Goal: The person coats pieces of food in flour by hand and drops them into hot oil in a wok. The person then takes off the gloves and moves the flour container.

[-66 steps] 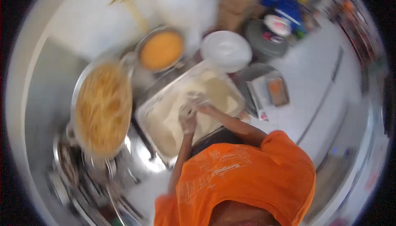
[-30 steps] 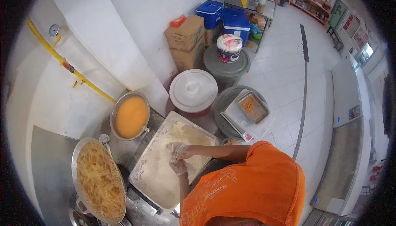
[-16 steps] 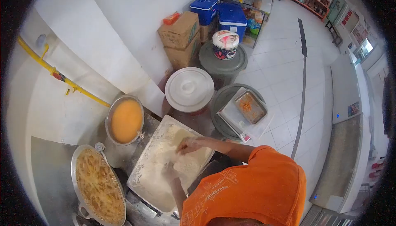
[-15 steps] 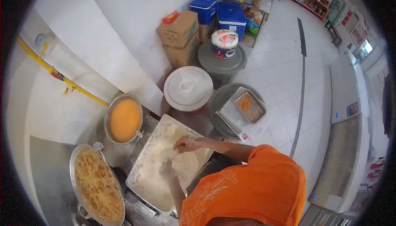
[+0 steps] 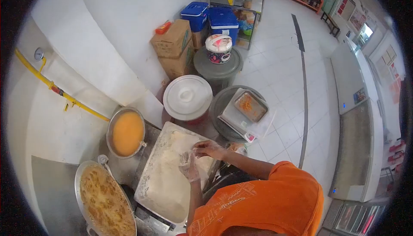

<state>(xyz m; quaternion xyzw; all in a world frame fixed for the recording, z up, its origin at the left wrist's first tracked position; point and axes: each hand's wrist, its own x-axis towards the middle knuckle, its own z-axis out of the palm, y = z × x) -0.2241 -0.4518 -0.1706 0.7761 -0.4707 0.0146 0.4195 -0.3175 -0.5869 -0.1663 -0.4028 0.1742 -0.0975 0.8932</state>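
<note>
Left hand, right hand together inside tray rim — grip unclear; more room leftward over powder.

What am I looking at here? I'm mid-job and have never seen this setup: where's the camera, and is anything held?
There is no machine, just a person in an orange printed shirt. One head-worn camera gives the view, looking forward and down. The whitened left hand and the right hand are close together over a white rectangular tray of fine pale powder. At the picture's left are a round silvery metal bowl of orange liquid and a wide silvery metal pan of foaming golden-brown liquid. I can't tell whether the hands hold anything.
</note>
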